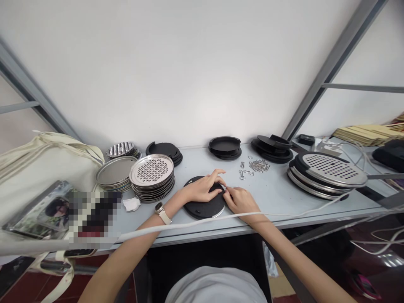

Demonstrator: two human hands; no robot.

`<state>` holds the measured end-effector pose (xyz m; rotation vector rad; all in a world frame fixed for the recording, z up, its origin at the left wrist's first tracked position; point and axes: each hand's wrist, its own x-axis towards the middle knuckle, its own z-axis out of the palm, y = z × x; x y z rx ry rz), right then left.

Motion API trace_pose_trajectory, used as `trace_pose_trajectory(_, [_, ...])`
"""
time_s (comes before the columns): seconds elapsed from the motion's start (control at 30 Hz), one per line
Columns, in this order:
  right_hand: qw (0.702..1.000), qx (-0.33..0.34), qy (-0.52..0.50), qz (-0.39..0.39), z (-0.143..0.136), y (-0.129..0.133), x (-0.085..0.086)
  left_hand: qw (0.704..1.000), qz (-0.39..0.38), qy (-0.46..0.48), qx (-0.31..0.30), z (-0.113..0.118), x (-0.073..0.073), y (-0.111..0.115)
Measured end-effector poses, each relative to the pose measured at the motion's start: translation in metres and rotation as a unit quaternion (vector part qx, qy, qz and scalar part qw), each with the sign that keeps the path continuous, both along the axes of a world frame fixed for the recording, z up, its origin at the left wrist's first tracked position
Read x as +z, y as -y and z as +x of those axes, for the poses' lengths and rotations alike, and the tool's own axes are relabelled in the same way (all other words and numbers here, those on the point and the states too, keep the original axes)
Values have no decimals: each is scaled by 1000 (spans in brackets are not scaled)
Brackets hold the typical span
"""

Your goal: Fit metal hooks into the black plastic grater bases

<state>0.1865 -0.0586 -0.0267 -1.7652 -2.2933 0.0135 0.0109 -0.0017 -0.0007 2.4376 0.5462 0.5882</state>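
A round black disc (pixel 205 208) with a silvery edge lies on the table before me. My left hand (pixel 203 188) rests over its upper part, fingers bent, with thumb and fingertips around a small shiny metal piece (pixel 223 187) at the disc's right side. From the right, my right hand (pixel 242 200) touches the same spot, its fingertips pressed together; what they hold is too small to name. Left of the disc stands a stack of round metal graters (pixel 151 170). Small metal clips (pixel 259 166) lie in a pile behind my right hand.
Flat metal discs (pixel 115 170) stand at the left, near a crumpled white tissue (pixel 131 204). Black round parts (pixel 224 145) line the back. Assembled graters (pixel 333 168) are stacked at the right. A white cable (pixel 195 220) crosses in front, over my forearms. A cream bag (pixel 47 164) sits far left.
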Motion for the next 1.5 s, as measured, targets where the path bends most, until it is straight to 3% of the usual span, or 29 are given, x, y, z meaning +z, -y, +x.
trace_pose_trajectory(0.33, [1000, -6, -7, 7, -1, 0, 0, 997, 68, -25, 26, 0, 4, 3])
trace_pose_trajectory(0.77, [1000, -7, -27, 7, 0, 1, 0, 1000, 12, -10, 13, -1, 0, 0])
trace_pose_trajectory(1.5, [1000, -9, -2, 17, -1, 0, -1, 1000, -6, 26, -9, 1, 4, 4])
